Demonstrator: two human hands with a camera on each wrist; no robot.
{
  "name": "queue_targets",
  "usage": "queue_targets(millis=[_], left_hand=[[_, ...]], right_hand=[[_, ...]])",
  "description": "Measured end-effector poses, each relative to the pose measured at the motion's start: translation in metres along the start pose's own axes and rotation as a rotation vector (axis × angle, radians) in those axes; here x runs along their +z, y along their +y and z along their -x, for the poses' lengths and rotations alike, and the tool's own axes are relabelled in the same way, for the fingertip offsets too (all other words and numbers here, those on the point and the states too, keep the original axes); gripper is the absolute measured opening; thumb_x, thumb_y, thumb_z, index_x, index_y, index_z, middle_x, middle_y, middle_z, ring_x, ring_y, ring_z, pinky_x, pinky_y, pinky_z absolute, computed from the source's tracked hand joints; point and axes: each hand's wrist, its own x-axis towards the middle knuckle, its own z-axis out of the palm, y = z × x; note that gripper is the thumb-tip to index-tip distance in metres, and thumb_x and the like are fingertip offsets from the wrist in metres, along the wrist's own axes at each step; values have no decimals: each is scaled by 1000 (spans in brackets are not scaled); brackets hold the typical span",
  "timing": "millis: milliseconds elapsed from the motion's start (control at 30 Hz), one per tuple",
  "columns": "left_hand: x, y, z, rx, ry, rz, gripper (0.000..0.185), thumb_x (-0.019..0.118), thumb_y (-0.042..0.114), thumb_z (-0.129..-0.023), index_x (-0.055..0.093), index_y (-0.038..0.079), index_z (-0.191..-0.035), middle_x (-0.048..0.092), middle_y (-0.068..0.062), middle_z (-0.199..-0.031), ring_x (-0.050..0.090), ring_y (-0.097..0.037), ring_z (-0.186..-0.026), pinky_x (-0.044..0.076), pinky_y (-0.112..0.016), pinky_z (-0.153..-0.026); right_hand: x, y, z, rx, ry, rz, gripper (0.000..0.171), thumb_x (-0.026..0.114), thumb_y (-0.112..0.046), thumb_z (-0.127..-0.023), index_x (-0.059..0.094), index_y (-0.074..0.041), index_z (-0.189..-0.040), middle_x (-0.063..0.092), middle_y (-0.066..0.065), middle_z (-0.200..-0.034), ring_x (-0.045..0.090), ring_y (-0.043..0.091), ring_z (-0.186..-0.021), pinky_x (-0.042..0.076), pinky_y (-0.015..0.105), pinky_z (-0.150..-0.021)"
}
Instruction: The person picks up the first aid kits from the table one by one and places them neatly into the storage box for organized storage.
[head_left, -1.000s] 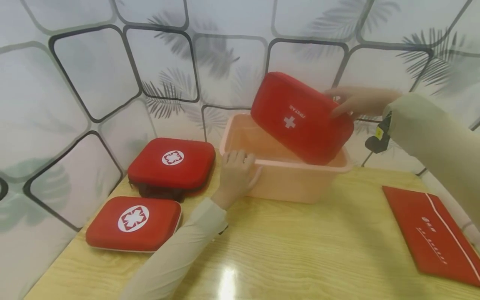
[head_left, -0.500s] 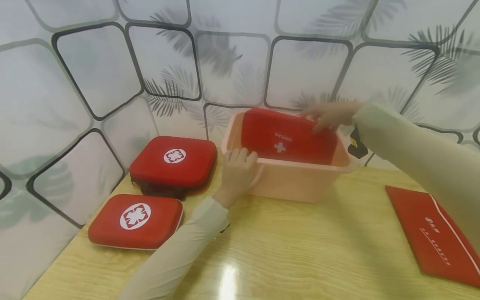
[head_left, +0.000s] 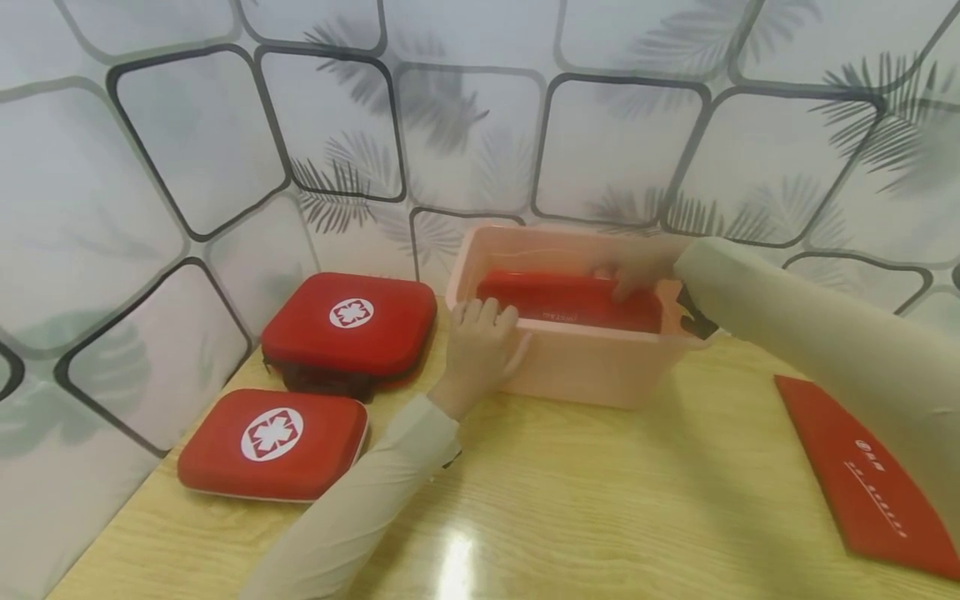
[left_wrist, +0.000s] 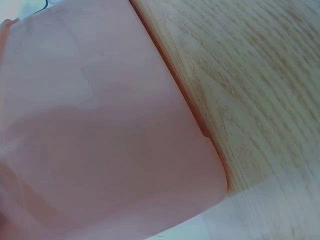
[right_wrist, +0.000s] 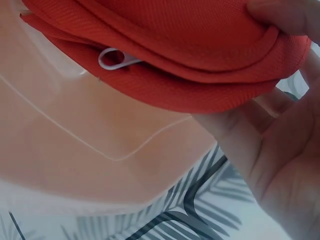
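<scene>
My left hand [head_left: 480, 350] holds the front rim of a peach plastic bin [head_left: 577, 371] near its left corner. In the left wrist view the bin's wall [left_wrist: 110, 150] fills most of the picture. Down inside the bin is a red first aid bag [head_left: 555, 296], its lettering partly cut off by the front rim. My right hand [head_left: 641, 262], blurred, reaches over the bin's right end. Seen from the right wrist, the bag [right_wrist: 170, 55] sits between thumb and fingers, with a white zipper pull [right_wrist: 115, 59] on its edge.
Two red cases with white emblems lie left of the bin, a larger handled case [head_left: 348, 321] behind a smaller one [head_left: 270, 446]. A flat red folder [head_left: 862, 475] lies on the wooden table [head_left: 570, 500] at right, partly under my right sleeve. A patterned backdrop [head_left: 465, 125] stands close behind.
My right hand has brought the first aid bag down and left, from tilted above the bin to low inside it. The left hand has stayed on the rim.
</scene>
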Motion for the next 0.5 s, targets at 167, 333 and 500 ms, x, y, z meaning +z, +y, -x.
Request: queue_targets(millis=[167,333,500], left_hand=[[1,-1,0,5,8,-9,27,56,38,-83,58,11,-85,58,-6,-79,56,-25,-79,42,-39,-79],[1,0,0,5,14,-4,27,57,38,-83,57,11,-85,58,-7,-79,56,-26,-79,42,-39,-78],[-1,1,0,-3,1,1,27,57,37,-84,58,10,-86,58,-7,-80,56,-25,-79,42,-39,-79]], right_hand=[[3,-4,-1,47,-23,-2,65,65,-9,-78,41,-6,-138,45,28,-128,55,20,-73,48,30,-50],[6,-4,-7,118,-60,19,64,64,-11,-78,42,-13,-139,48,20,-123,56,14,-62,51,30,-52],[7,4,-14,118,-74,53,64,65,-10,-77,43,-12,-137,49,22,-115,56,15,-59,52,29,-52]])
